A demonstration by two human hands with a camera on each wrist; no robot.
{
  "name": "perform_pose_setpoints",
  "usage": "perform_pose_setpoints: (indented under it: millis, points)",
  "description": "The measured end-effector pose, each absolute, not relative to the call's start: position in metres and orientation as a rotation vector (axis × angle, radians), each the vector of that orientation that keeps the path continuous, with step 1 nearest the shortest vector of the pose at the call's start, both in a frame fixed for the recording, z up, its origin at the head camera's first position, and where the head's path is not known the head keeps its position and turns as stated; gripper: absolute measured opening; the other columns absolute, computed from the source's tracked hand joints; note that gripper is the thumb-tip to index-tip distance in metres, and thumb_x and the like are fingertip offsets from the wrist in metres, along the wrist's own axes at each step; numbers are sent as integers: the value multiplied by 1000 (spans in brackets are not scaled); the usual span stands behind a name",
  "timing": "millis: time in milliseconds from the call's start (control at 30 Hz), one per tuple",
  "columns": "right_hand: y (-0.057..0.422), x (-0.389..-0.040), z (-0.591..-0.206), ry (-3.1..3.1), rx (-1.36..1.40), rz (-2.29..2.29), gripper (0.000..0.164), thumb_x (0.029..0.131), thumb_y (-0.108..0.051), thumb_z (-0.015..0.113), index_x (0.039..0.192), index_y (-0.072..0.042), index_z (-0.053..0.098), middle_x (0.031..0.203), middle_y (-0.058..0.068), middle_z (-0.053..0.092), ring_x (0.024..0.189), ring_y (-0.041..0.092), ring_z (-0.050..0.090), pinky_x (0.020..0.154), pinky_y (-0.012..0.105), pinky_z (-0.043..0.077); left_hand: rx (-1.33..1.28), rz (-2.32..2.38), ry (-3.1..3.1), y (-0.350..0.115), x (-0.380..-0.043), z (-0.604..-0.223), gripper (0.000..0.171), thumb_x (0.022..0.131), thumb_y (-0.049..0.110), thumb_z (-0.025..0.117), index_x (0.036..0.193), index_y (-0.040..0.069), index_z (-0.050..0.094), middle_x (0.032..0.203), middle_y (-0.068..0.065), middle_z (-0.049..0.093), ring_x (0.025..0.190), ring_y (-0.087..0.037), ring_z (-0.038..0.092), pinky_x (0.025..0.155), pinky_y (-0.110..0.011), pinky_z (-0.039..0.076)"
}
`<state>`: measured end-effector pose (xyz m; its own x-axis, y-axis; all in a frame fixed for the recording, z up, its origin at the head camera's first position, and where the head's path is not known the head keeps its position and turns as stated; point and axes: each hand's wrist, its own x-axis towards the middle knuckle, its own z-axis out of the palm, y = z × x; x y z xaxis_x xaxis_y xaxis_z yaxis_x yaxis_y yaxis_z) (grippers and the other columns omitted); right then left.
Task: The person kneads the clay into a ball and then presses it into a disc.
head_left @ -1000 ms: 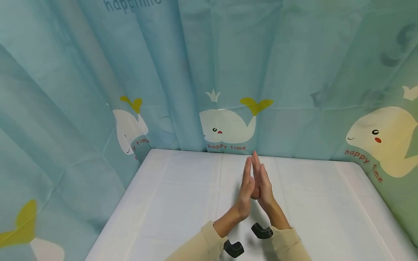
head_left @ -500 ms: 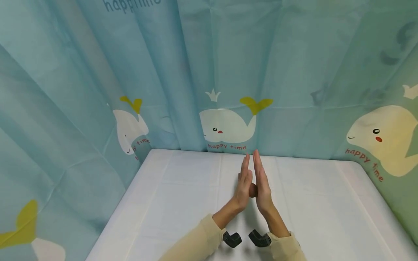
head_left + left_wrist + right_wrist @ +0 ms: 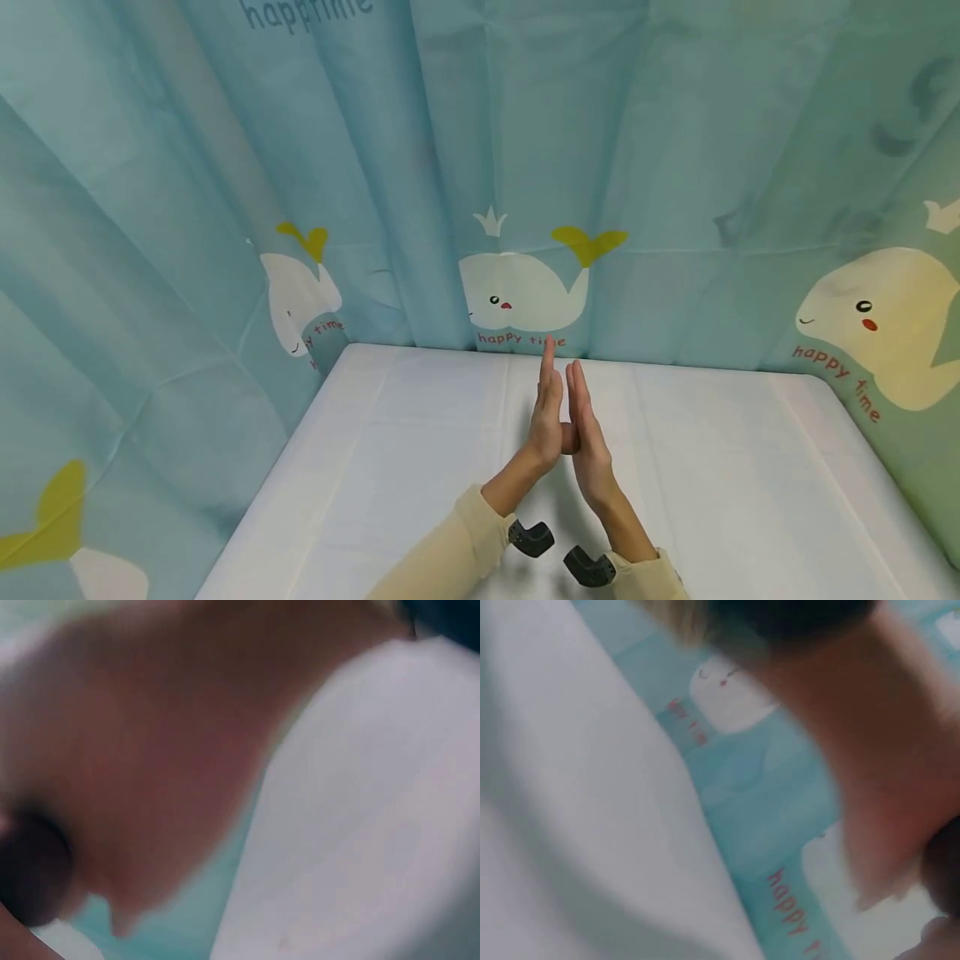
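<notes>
A small brown ball (image 3: pixel 570 438) is sandwiched between two upright palms over the middle of the table. On its left side my left hand (image 3: pixel 545 429) presses with straight fingers, tips toward the curtain. My right hand (image 3: pixel 590 450) presses from the right, its fingers also straight and its tips a little nearer to me than the left ones. The left wrist view shows the dark, smooth, rounded ball (image 3: pixel 31 870) at the left edge against a palm. At the right edge of the right wrist view, the ball (image 3: pixel 945 866) is partly cut off.
A white-covered table (image 3: pixel 420 467) lies under the hands. Behind and beside it hangs a blue-green curtain (image 3: pixel 675 167) printed with whales. Black wrist cameras sit at both cuffs, the left camera (image 3: pixel 531 539) close to the right camera (image 3: pixel 589 567).
Both hands have shifted left with the ball between them. The palms have slid against each other: the left fingertips now reach farther forward, where the right ones did before.
</notes>
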<state>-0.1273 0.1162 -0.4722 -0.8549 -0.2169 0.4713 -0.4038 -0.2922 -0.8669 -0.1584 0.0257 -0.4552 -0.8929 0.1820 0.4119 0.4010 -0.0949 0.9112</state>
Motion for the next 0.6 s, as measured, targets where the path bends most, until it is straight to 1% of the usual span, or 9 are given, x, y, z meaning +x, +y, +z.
perform_pose_setpoints:
  millis: [67, 200, 267, 367, 467, 533, 600]
  points:
    - [116, -125, -468, -1777, 808, 2274, 56, 112, -31, 5, 167, -18, -1, 173, 2, -7, 157, 12, -9, 119, 21, 5, -652, -2057, -2071, 24, -160, -459, 65, 111, 48, 16, 167, 18, 5, 173, 0, 4, 158, -21, 2, 123, -58, 3]
    - [123, -132, -460, -1791, 735, 2282, 57, 112, -40, 5, 167, -24, 1, 173, -2, -4, 157, 14, -11, 121, 30, -1, -679, -1955, -2205, 27, -150, -466, 67, 110, 52, 15, 167, 19, 7, 173, 2, 1, 158, -23, -1, 120, -65, 0]
    - [127, -138, -461, -1800, 696, 2320, 58, 111, -45, 3, 167, -28, 0, 173, -3, -5, 157, 14, -11, 121, 32, 0, -700, -1927, -2226, 29, -142, -468, 65, 110, 50, 16, 167, 20, 7, 173, 3, 1, 158, -22, -1, 120, -65, -1]
    - [130, -144, -470, -1795, 665, 2410, 59, 110, -47, -2, 166, -30, -3, 173, -6, -7, 157, 11, -9, 121, 24, 7, -725, -1902, -2219, 32, -135, -468, 63, 110, 48, 17, 167, 23, 7, 173, 4, 0, 158, -21, -1, 120, -64, -1]
    - [126, -142, -482, -1776, 675, 2466, 58, 110, -45, -3, 166, -27, -6, 173, -6, -9, 156, 8, -4, 118, 16, 17, -731, -1883, -2198, 32, -135, -465, 62, 110, 46, 18, 167, 24, 7, 173, 4, -1, 158, -21, -1, 121, -64, -2]
    - [121, -137, -488, -1756, 707, 2463, 58, 111, -43, -3, 166, -23, -8, 173, -5, -10, 156, 6, -3, 117, 14, 18, -715, -1875, -2182, 30, -141, -462, 62, 110, 44, 18, 167, 22, 8, 173, 3, 0, 158, -22, 0, 121, -64, -2]
    - [118, -133, -489, -1745, 721, 2443, 59, 111, -42, -2, 166, -21, -8, 173, -4, -9, 156, 6, -3, 118, 15, 16, -687, -1885, -2166, 28, -148, -461, 62, 111, 42, 18, 167, 20, 9, 173, 2, 2, 158, -23, 0, 120, -65, -3]
